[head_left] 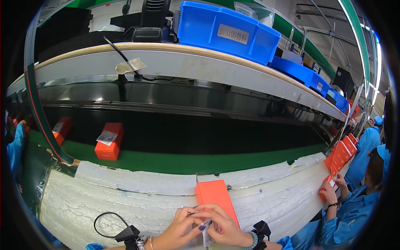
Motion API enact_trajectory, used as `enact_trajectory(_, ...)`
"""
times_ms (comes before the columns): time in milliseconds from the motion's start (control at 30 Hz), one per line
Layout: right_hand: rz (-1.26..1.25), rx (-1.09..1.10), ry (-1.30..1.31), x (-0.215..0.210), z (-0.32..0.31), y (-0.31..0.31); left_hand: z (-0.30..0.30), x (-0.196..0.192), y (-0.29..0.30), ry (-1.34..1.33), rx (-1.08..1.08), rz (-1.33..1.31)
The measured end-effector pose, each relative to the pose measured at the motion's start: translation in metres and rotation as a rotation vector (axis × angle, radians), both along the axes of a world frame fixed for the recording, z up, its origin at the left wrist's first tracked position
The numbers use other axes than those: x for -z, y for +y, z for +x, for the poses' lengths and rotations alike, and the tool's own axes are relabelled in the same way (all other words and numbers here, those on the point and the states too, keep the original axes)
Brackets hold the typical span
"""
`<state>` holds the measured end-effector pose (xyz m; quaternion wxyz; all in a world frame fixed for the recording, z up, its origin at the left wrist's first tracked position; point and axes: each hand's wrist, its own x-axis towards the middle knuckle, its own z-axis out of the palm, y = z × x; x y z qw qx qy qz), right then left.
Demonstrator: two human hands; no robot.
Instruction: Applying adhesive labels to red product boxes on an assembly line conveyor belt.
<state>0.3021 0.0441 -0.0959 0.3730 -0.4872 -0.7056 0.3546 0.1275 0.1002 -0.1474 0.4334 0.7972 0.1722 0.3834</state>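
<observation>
An orange-red box (215, 192) lies on the white-wrapped bench right in front of me. Over its near end, my left hand (180, 230) and my right hand (223, 226) come together, fingers bent and fingertips meeting. A small white printed sheet (207, 238), like a label sheet, is pinched between them, with its lower part showing under the fingers. The rest of the sheet is hidden by my fingers. Both wrists carry black strapped-on devices, and a black cable loop (109, 225) lies by the left one.
Beyond the bench runs a green conveyor belt (175, 163) bearing another orange-red box (109, 141) with a white label sheet on top. Above it is a shelf (200, 56) with a blue bin (225, 33). At right a co-worker (348, 223) handles orange-red boxes; another person's sleeve (16, 146) shows at left.
</observation>
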Motion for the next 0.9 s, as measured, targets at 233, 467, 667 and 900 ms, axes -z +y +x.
enact_trajectory(233,0.246,-0.040,0.014,0.010,-0.001,0.001,0.002,-0.011,-0.007,-0.432,0.160,-0.675)
enact_trajectory(467,0.150,-0.120,0.432,0.011,0.062,-0.001,-0.027,-0.019,0.042,-0.436,0.008,-0.801)
enact_trajectory(667,-0.079,0.006,0.507,0.005,0.086,-0.003,-0.025,-0.006,0.046,0.299,0.113,-0.187)
enact_trajectory(900,-0.299,0.056,-0.124,-0.005,0.068,0.019,-0.026,0.003,0.037,0.745,0.207,0.144)
